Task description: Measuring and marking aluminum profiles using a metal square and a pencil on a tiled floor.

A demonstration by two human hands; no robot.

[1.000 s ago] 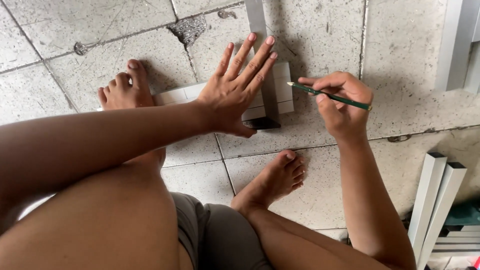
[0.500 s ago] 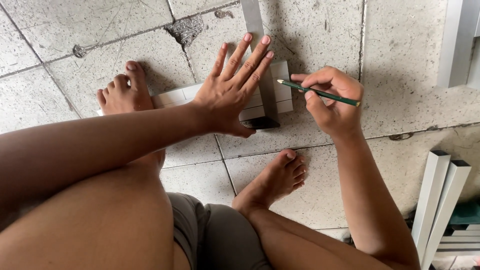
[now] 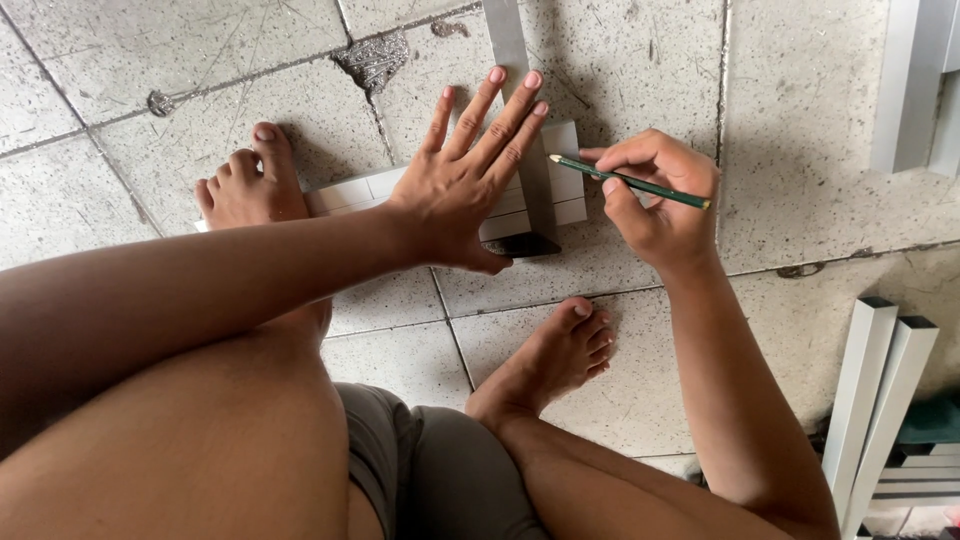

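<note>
My left hand (image 3: 470,180) lies flat with fingers spread on a grey metal square (image 3: 512,60) and the white profile bar (image 3: 565,190) under it, pressing both onto the tiled floor. My right hand (image 3: 655,200) grips a green pencil (image 3: 630,182); its tip touches the white bar just right of the square's blade. My left foot (image 3: 250,185) rests on the bar's left end. My right foot (image 3: 555,355) sits on the tile below the bar.
Grey stone tiles (image 3: 150,60) with a cracked joint (image 3: 372,60) cover the floor. Two white square tubes (image 3: 880,400) lie at the lower right. More pale profiles (image 3: 915,80) stand at the top right edge.
My right hand has moved left with the pencil, bringing its tip to the bar beside the square. My left hand has stayed flat in place.
</note>
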